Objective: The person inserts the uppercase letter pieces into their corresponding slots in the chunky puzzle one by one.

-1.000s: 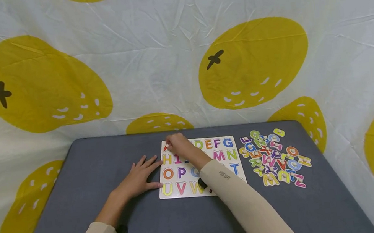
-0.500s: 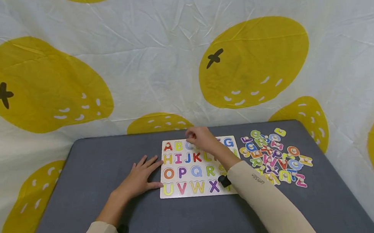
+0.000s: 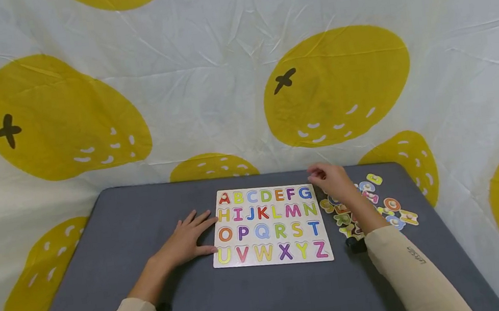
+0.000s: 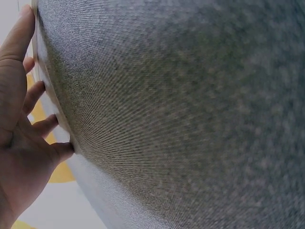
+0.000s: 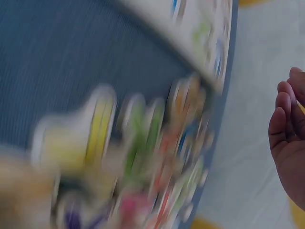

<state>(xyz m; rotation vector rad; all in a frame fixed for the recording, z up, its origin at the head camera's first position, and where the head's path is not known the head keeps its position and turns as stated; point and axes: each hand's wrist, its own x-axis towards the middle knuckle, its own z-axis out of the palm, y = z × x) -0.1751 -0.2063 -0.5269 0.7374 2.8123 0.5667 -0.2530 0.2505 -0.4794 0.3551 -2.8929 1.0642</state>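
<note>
The alphabet puzzle board (image 3: 266, 204) lies on the dark grey table, with rows of coloured letters from A to Z. A red letter A piece (image 3: 224, 198) with a small knob sits at its top left corner. My left hand (image 3: 187, 240) rests beside the board with fingers spread, the thumb and fingertips right at its left edge. Past the board's top right corner is my right hand (image 3: 332, 182), in the air with fingers loosely bent and nothing held. Below it lies a heap of letter pieces, partly hidden by the hand and forearm; an orange O piece (image 3: 391, 204) shows at its right side.
Several knobbed letter pieces overlap in the heap, which is blurred in the right wrist view. A yellow piece (image 3: 374, 178) lies apart at the back. Behind the table (image 3: 247, 299) hangs a white cloth (image 3: 205, 94) with large yellow fruit shapes.
My right hand has let go of the red A piece at the board's top left and swept right across the top row to the heap. My left hand has stayed in place.
</note>
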